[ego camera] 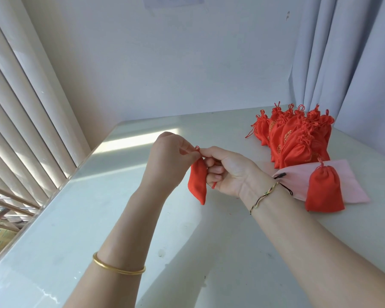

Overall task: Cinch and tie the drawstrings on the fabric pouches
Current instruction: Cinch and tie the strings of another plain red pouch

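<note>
A small red fabric pouch (197, 182) hangs in the air above the white table (120, 218), held at its gathered neck. My left hand (171, 156) pinches the top of the pouch and its red drawstring (197, 148) from the left. From the right, my right hand (228, 171) pinches the same neck, and a loop of red cord shows at its little finger. Another red pouch (323, 190) with its neck cinched lies to the right, on a pink pouch (351, 183).
A pile of several tied red pouches (298, 138) with gold print lies at the back right of the table. Vertical blinds (25, 103) line the left edge, and grey curtains (347, 63) hang at the back right. A white wall stands behind.
</note>
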A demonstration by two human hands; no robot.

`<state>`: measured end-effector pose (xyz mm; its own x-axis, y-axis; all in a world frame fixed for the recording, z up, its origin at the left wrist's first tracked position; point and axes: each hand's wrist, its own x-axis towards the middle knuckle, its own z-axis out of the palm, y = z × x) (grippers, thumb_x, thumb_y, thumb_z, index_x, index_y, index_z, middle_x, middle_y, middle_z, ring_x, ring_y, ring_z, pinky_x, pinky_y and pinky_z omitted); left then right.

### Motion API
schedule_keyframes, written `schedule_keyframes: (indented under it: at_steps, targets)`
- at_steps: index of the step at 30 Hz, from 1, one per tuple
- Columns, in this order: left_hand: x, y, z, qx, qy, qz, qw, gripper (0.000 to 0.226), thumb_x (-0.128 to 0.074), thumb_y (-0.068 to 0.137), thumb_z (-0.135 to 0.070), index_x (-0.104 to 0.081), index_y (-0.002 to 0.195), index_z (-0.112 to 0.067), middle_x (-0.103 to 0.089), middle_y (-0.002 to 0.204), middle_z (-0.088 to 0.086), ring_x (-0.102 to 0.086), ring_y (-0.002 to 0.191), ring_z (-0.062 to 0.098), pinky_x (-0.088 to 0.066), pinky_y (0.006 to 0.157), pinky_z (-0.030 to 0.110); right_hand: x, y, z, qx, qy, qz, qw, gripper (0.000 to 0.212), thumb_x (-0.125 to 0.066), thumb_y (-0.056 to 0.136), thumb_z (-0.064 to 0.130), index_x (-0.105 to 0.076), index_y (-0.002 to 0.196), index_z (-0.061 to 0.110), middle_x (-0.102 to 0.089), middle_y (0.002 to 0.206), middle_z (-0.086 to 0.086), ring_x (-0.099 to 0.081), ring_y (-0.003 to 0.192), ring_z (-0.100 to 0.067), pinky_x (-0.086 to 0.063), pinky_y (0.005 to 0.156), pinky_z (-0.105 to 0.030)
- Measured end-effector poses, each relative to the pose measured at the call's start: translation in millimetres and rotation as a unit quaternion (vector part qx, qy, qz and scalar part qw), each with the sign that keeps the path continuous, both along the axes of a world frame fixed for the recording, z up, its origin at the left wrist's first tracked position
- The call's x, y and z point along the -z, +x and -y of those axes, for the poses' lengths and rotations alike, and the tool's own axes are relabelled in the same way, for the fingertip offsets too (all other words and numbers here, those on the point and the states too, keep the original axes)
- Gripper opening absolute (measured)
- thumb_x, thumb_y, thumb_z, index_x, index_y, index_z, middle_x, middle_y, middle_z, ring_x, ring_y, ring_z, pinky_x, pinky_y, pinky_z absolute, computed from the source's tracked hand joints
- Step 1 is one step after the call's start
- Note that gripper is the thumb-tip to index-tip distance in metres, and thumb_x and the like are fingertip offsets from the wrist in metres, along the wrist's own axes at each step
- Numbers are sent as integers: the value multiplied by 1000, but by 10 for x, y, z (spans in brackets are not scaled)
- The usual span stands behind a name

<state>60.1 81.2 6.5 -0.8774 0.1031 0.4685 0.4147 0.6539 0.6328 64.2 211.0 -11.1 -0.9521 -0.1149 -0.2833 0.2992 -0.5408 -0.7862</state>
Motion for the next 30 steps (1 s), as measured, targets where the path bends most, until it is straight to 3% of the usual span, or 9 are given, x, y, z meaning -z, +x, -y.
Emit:
schedule_keyframes:
  at_steps: [2,6,9,11,18,24,30]
  targets:
    - [-7,5,6,-3,-9,-8,1000,7,-70,80,-16,-67,75,-13,-59,97,4,-60,86,16,-45,73,22,5,-5,-10,-9,15,-10,1000,29,-62,84,8,-48,60,14,-36,45,4,-24,31,-4,-15,36,-16]
    - [-9,-14,30,0,-21,8,1000,9,-65,83,-16,-63,75,-12,-60,93,3,-61,84,16,-42,63,16,9,-20,-71,1,106,-68,992,18,-65,81,2,-58,66,9,-39,53,1,-25,34,-4,-18,36,-17]
    - [-43,-25,90,21,51,85,995,8,-58,86,-11,-59,78,-8,-63,85,6,-63,82,22,-51,72,33,-10,-23,-137,60,294,-139,944,13,-71,78,7,-65,68,12,-50,57,1,-29,37,-6,-20,40,-19]
    - [-72,-8,137,50,115,152,980,10,-52,88,-7,-54,79,-8,-60,78,2,-61,77,18,-53,73,33,-39,-22,-160,87,366,-175,910,16,-73,77,12,-64,64,16,-52,56,6,-35,34,-1,-23,42,-18]
    - [-98,24,147,78,75,184,977,21,-43,88,-6,-48,68,-12,-50,66,2,-50,62,16,-43,60,25,-65,-26,-209,136,350,-214,902,21,-71,75,2,-61,60,13,-53,58,5,-45,40,7,-31,44,-7]
    - [-133,64,127,110,9,179,978,17,-45,84,-5,-51,69,-10,-53,63,2,-52,58,13,-46,60,23,-59,-44,-250,145,355,-224,896,22,-70,75,0,-60,61,13,-51,58,5,-44,41,8,-31,44,-5]
    - [-184,107,135,138,8,180,974,12,-46,84,-3,-56,78,0,-55,64,2,-54,59,11,-48,62,25,-75,-10,-236,149,349,-221,898,22,-70,76,1,-60,61,13,-53,59,5,-45,41,8,-32,43,-6]
